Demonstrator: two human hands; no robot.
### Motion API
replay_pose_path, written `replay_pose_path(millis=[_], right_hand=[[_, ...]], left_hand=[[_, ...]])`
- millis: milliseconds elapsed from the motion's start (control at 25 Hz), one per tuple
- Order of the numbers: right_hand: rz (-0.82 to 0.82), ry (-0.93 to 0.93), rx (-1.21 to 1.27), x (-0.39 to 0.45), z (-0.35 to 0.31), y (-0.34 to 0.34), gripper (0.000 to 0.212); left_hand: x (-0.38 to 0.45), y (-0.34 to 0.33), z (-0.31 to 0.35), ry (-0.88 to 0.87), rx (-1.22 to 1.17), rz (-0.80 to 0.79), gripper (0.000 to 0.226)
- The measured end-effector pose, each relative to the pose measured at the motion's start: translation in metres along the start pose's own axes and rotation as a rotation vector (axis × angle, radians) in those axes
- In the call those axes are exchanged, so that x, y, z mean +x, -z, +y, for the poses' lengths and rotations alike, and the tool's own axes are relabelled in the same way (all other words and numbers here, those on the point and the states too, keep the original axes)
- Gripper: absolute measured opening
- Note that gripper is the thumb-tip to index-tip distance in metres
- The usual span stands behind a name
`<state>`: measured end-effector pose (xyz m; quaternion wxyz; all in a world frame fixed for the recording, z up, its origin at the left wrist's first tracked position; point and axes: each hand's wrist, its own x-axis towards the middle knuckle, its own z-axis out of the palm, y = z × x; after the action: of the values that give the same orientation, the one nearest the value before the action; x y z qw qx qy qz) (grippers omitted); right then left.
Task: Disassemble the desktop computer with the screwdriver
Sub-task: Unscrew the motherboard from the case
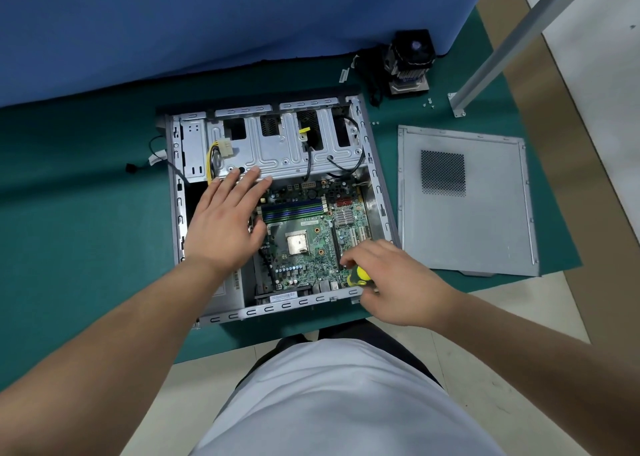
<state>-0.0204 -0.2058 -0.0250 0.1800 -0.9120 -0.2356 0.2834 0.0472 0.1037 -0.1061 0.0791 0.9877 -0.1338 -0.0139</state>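
The open desktop case (375, 181) lies flat on a green mat, its green motherboard (311, 244) exposed with a bare CPU in the middle. My left hand (228, 220) lies flat with straight fingers over the board's left part, fingertips touching the metal drive cage (277, 143). My right hand (394, 279) grips the yellow-and-black screwdriver (358, 276) at the board's near right corner. The screwdriver's tip is hidden under my fingers.
The removed side panel (467, 202) lies right of the case. A CPU cooler with fan (410, 62) stands at the back right, loose screws (429, 102) near it. A metal post (502, 50) rises at the right. A blue partition (207, 22) stands behind.
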Motion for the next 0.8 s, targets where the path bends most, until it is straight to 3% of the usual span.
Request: replay_pose_path(millis=[160, 280, 440, 520, 600, 720, 800], right_hand=[[0.12, -0.11, -0.348, -0.002, -0.013, 0.0, 0.048], [0.129, -0.058, -0.294, 0.0, -0.012, 0.001, 0.034], [0.123, -0.105, -0.236, 0.002, -0.007, 0.004, 0.04], [0.074, -0.037, -0.226, 0.004, -0.005, 0.004, 0.031], [0.017, 0.01, -0.189, 0.004, -0.003, 0.004, 0.039], [0.095, -0.084, -0.214, 0.006, -0.004, 0.002, 0.035], [0.07, -0.043, -0.242, 0.006, -0.007, -0.001, 0.03]], left_hand=[[0.0, 0.001, 0.001, -0.002, -0.008, 0.005, 0.068], [0.0, 0.001, 0.001, -0.001, -0.008, 0.004, 0.069], [0.0, 0.001, 0.001, 0.001, -0.008, 0.004, 0.068], [0.0, 0.001, 0.001, 0.003, -0.011, 0.006, 0.068], [0.0, 0.001, 0.001, 0.005, -0.013, 0.005, 0.068], [0.0, 0.001, 0.0, 0.003, -0.012, 0.003, 0.068], [0.0, 0.001, 0.001, 0.002, -0.012, 0.005, 0.068]])
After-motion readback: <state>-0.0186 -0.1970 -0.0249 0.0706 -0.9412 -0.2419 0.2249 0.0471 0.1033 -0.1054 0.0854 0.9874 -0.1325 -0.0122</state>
